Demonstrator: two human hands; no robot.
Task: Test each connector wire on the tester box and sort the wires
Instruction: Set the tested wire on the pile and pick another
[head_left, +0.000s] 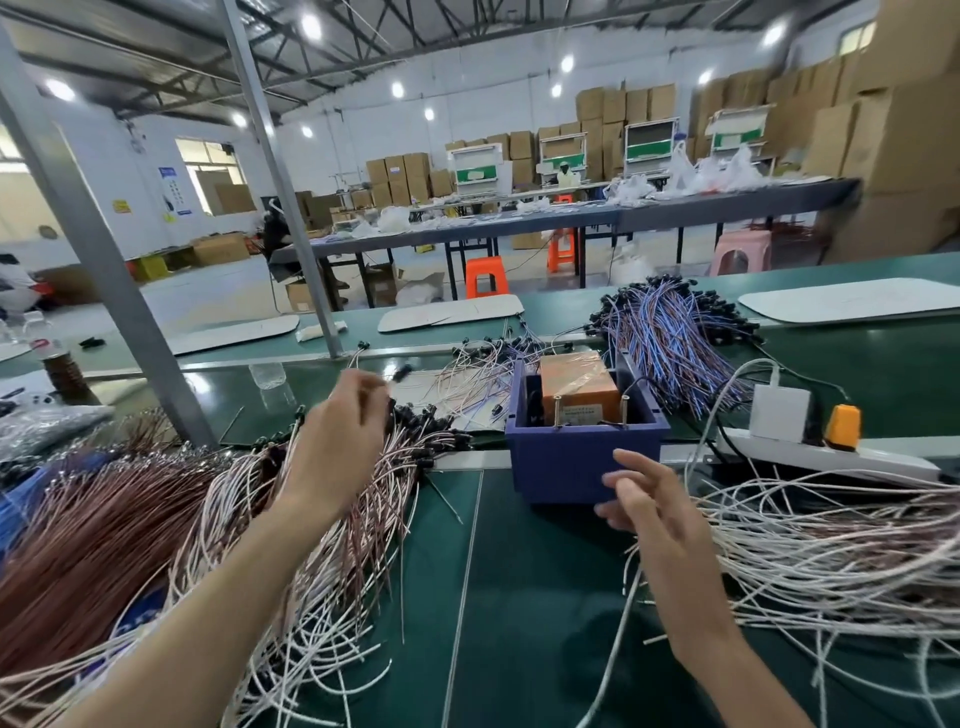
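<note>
Item one, my left hand (348, 421): raised over the pink-white wire pile (379, 493), fingers curled in at the black connector ends (426, 421). It is too blurred to tell whether it pinches one or only reaches for it. The pile lies with its connectors fanned toward the middle of the bench, presumably so that one plug can be picked without dragging the rest. Item two, my right hand (657, 514): fingers spread and relaxed, holding nothing, hovering just before the near wall of the tester box (571, 462). I judge it waits there to take a wire's free end. Item three, the tester box: a blue bin in the middle of the green bench (545, 623), between the two hands' reach. An orange unit (574, 382) wrapped in clear tape sits inside, and two upright metal posts (557, 413) stand at its near edge, facing me, likely as contact points. Item four, sorted or waiting stock, kept apart by kind:
- a white wire heap (831, 551) to the right
- a blue-and-red bundle (670, 332) behind the box
- a copper-brown heap (104, 525) far left

Item five, the power strip (883, 462): right of the box, a black lead running toward it.
</note>
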